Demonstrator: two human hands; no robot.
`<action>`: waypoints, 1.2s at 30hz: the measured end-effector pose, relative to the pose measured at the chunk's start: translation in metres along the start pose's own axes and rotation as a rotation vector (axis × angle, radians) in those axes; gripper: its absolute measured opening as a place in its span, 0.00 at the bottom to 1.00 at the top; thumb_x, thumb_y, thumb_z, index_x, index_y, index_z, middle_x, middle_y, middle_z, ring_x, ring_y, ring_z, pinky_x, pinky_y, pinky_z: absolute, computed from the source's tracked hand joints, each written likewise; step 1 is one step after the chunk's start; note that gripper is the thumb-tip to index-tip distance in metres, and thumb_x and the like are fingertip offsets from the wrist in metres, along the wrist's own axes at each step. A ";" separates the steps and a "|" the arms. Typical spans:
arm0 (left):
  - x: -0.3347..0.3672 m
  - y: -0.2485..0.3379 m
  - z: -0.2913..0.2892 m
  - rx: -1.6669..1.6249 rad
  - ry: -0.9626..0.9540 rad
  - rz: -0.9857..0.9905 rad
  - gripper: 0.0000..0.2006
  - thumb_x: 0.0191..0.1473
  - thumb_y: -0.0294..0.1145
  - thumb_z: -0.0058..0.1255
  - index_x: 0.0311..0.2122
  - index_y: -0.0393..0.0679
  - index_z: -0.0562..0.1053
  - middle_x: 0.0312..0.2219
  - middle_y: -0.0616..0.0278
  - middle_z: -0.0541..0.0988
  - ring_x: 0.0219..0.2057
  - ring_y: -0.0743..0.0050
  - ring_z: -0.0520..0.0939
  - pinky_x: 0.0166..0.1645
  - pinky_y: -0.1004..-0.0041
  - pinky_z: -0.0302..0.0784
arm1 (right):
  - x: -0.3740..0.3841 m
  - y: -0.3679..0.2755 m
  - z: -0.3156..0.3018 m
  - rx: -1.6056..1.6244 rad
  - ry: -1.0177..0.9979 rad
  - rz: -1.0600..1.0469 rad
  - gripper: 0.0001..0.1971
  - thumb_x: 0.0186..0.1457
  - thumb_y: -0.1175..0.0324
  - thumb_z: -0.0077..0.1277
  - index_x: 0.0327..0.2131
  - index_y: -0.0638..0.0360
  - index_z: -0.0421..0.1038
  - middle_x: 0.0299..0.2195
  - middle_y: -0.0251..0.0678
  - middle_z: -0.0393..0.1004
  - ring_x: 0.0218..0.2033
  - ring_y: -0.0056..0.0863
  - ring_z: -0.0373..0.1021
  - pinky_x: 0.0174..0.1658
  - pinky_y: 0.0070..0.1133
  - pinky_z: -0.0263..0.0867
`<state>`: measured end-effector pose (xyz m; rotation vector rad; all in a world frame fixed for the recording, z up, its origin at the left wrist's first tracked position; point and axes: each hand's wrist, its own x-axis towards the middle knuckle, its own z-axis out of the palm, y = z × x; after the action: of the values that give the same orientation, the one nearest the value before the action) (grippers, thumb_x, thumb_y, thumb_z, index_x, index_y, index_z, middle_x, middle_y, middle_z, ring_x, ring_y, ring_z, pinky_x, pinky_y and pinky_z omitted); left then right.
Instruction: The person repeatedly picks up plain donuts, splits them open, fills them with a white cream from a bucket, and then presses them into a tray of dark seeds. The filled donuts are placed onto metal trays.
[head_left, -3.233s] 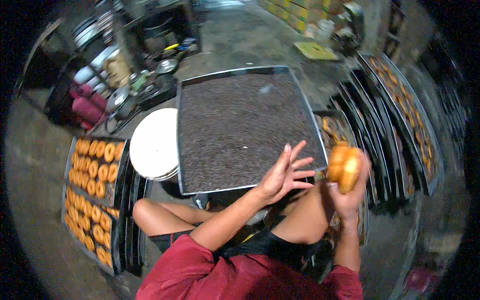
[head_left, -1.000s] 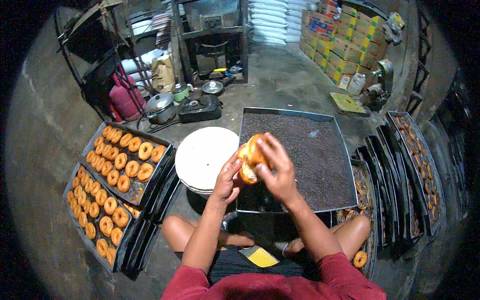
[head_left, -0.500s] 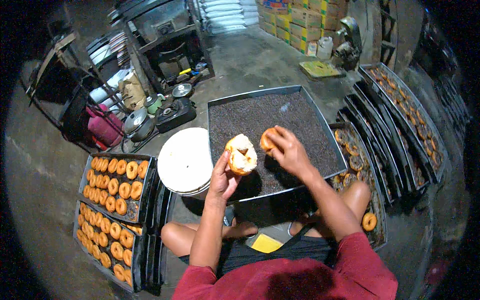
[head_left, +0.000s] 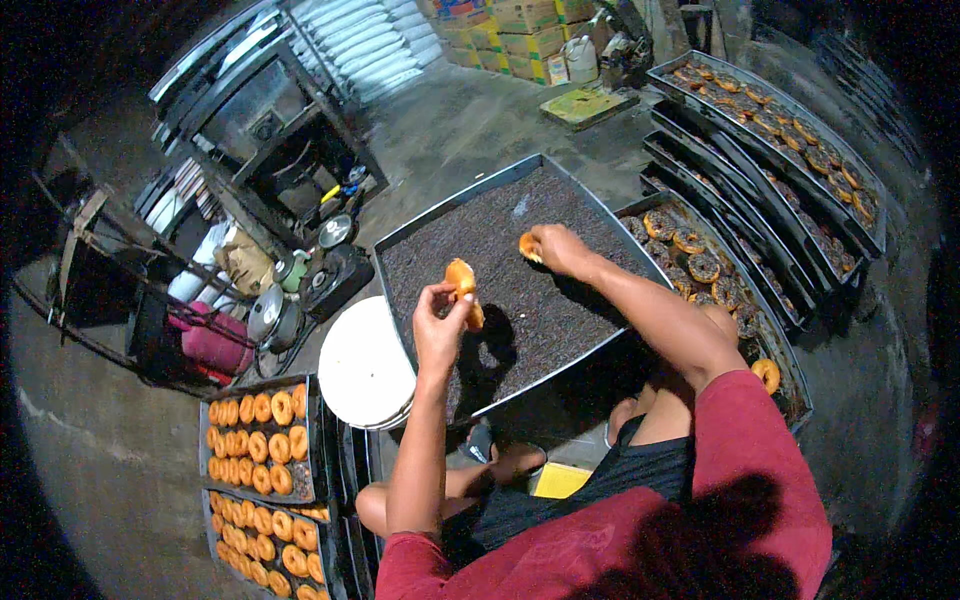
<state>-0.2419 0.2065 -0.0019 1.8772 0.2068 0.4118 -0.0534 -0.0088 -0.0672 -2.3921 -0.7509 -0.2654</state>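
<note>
Doughnut at left (head_left: 460, 275): seen nearly edge-on and tilted, raised over the near left part of the sprinkle tray (head_left: 457, 203), clear of its contents; whole or half cannot be told
Left hand (head_left: 440, 325): thumb and fingers pinching that piece from its near side
Doughnut at right (head_left: 529, 247): over the middle of the same tray, partly covered by the fingers; whether touching the sprinkles or just above them cannot be told
Right hand (head_left: 560, 250): gripping that piece from its right side, fingers bent over it
Dark sprinkles (head_left: 480, 235): broad, roughly level layer across the tray
Coated doughnuts (head_left: 704, 266): dark-topped, lying in the right tray (head_left: 788, 395), just right of the sprinkles; one plain doughnut (head_left: 765, 375) at its near end
Plain doughnuts (head_left: 263, 407): rows in two trays (head_left: 312, 450) at near left, no dark coating seen
White round lid (head_left: 360, 370): just beside the left edge of the sprinkle tray
Step in hand: judged to be coating, right piece at the sprinkles, left piece held aside
Next move: judged to call for light, even pressure with the soft face down, a level lift, and a gentle grip that does not crush either piece
</note>
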 end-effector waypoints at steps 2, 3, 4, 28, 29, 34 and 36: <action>0.017 -0.013 0.017 0.330 0.041 0.352 0.16 0.48 0.31 0.62 0.41 0.35 0.74 0.47 0.42 0.77 0.49 0.51 0.78 0.54 0.63 0.73 | 0.011 0.010 -0.026 0.151 0.060 0.137 0.09 0.54 0.64 0.54 0.35 0.59 0.77 0.32 0.45 0.79 0.33 0.40 0.75 0.37 0.34 0.69; 0.022 -0.022 0.021 0.468 -0.034 0.397 0.16 0.47 0.31 0.62 0.41 0.35 0.75 0.47 0.41 0.77 0.50 0.49 0.78 0.54 0.62 0.73 | 0.010 0.017 -0.041 0.271 0.054 0.208 0.10 0.55 0.63 0.54 0.34 0.59 0.76 0.31 0.43 0.79 0.32 0.35 0.75 0.36 0.33 0.68; 0.026 -0.032 0.024 0.607 -0.119 0.462 0.17 0.46 0.31 0.63 0.41 0.36 0.75 0.48 0.40 0.76 0.50 0.46 0.77 0.55 0.60 0.72 | 0.008 0.023 -0.059 0.435 0.053 0.224 0.10 0.57 0.62 0.53 0.33 0.59 0.75 0.28 0.39 0.78 0.31 0.30 0.73 0.35 0.31 0.67; 0.018 -0.048 0.025 0.780 -0.392 0.330 0.16 0.61 0.26 0.46 0.51 0.30 0.74 0.59 0.38 0.66 0.63 0.45 0.65 0.66 0.62 0.59 | -0.586 0.270 -0.199 0.820 -0.150 1.614 0.18 0.63 0.58 0.41 0.46 0.59 0.73 0.43 0.47 0.77 0.42 0.44 0.76 0.41 0.42 0.76; 0.017 -0.050 0.025 0.753 -0.273 0.410 0.15 0.61 0.26 0.45 0.51 0.30 0.74 0.59 0.39 0.67 0.63 0.45 0.65 0.66 0.62 0.59 | -0.592 0.281 -0.186 0.695 -0.254 1.563 0.18 0.63 0.58 0.42 0.46 0.60 0.74 0.42 0.47 0.77 0.42 0.44 0.76 0.42 0.42 0.75; 0.013 -0.056 0.022 0.776 -0.466 0.395 0.17 0.63 0.27 0.43 0.53 0.31 0.72 0.56 0.43 0.72 0.60 0.52 0.71 0.63 0.64 0.62 | -0.586 0.295 -0.155 -0.468 -0.581 1.233 0.18 0.61 0.58 0.44 0.44 0.61 0.75 0.42 0.50 0.78 0.40 0.47 0.76 0.43 0.41 0.74; 0.021 -0.047 0.018 0.621 -0.335 0.262 0.17 0.63 0.30 0.44 0.53 0.32 0.72 0.54 0.45 0.75 0.56 0.56 0.74 0.62 0.65 0.65 | -0.554 0.278 -0.161 -0.602 -0.256 1.337 0.17 0.60 0.59 0.46 0.42 0.62 0.75 0.41 0.50 0.78 0.41 0.48 0.76 0.44 0.40 0.72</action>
<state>-0.2130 0.2133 -0.0478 2.5641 -0.1614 0.2104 -0.3493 -0.5379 -0.2732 -2.9202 1.0421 0.4377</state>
